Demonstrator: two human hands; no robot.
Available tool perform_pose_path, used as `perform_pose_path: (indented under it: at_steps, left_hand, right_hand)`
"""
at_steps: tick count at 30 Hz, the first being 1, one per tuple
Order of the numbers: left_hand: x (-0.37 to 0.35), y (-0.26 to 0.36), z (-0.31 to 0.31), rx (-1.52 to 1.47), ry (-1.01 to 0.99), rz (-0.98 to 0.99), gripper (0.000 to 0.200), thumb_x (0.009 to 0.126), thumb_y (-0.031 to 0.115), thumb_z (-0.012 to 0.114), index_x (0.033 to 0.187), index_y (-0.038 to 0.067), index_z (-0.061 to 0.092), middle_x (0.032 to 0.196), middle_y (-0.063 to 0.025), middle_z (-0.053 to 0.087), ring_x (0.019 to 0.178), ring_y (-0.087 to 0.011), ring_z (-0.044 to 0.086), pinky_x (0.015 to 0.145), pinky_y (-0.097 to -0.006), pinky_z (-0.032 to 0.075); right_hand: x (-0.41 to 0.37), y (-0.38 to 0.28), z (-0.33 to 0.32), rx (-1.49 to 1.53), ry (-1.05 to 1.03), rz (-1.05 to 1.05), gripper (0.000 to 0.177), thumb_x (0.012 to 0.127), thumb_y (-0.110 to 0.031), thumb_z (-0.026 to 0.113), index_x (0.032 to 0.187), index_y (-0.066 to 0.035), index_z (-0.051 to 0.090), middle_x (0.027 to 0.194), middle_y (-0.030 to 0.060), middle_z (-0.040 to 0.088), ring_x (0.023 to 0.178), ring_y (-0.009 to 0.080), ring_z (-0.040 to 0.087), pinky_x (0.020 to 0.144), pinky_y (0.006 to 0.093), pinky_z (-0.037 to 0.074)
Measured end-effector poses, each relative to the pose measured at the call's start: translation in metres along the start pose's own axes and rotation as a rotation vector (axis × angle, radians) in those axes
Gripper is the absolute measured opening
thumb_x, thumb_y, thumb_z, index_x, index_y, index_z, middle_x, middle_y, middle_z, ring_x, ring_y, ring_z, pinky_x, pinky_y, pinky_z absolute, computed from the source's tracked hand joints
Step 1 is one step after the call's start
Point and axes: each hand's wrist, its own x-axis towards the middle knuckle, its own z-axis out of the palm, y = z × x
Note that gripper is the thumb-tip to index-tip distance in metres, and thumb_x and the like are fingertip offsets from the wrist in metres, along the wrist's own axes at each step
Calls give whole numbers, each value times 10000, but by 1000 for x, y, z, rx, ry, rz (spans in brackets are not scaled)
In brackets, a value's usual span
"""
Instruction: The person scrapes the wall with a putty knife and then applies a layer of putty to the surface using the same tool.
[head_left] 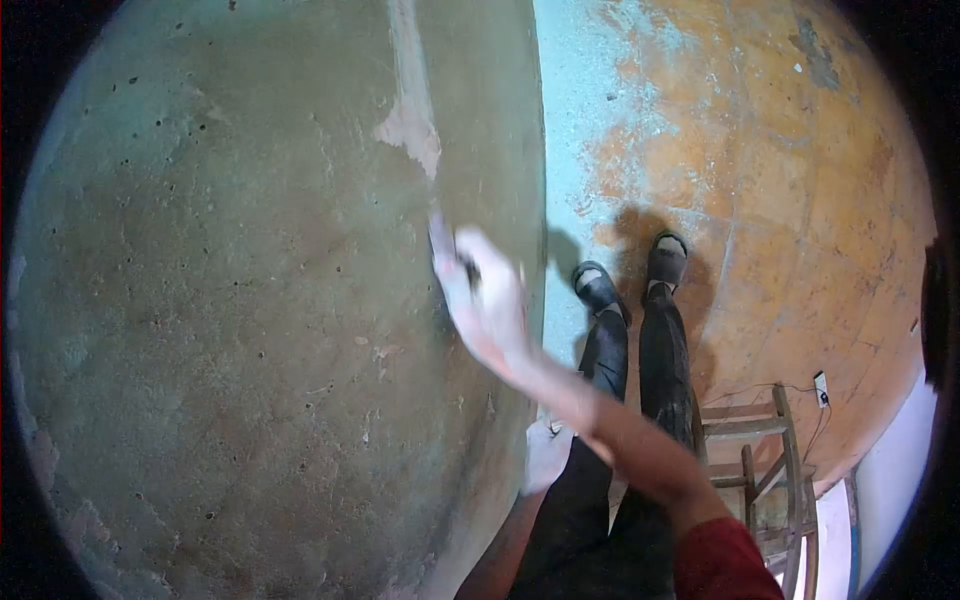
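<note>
My right hand (490,290) is blurred and closed around a putty knife (439,235), whose flat blade lies against the grey-green wall (250,300). Just beyond the blade tip, a pale strip of filler (410,120) runs along the wall and widens into a ragged patch at its near end. Lower down, my left hand (545,458) is close to my thigh, pale and partly hidden behind my right forearm. Its fingers do not show clearly, nor does anything they might hold.
My feet in dark sandals (600,290) stand on an orange, white-spattered floor (790,200) beside the wall. A wooden stool or ladder frame (745,428) is at the lower right. Near it a white power socket (821,388) with a dark cable lies on the floor.
</note>
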Motion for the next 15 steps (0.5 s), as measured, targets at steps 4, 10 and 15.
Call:
perform_pose_path:
  at_steps: [4, 10, 15]
  left_hand:
    - [2, 7, -3, 3, -6, -356, 249, 978, 206, 630, 951, -31, 699, 821, -37, 695, 776, -103, 603, 708, -323, 499]
    - [-3, 13, 6, -42, -23, -184, 142, 995, 170, 587, 886, 90, 632, 732, 38, 592, 627, -63, 522, 539, -256, 391]
    - [2, 24, 1, -8, -2, -239, 143, 986, 172, 604, 880, 81, 636, 715, 39, 583, 609, -58, 504, 528, -247, 371]
  right_hand:
    - [75, -23, 4, 18, 35, -66, 303, 1006, -275, 575, 845, -19, 561, 668, 54, 483, 658, 104, 431, 583, 336, 373]
    - [-16, 4, 0, 11, -4, -15, 344, 1002, -282, 588, 790, -14, 555, 666, 53, 490, 662, 114, 438, 593, 339, 376]
    - [76, -25, 7, 50, 75, -154, 345, 999, -245, 594, 758, -15, 504, 662, 16, 454, 671, 98, 407, 572, 322, 361]
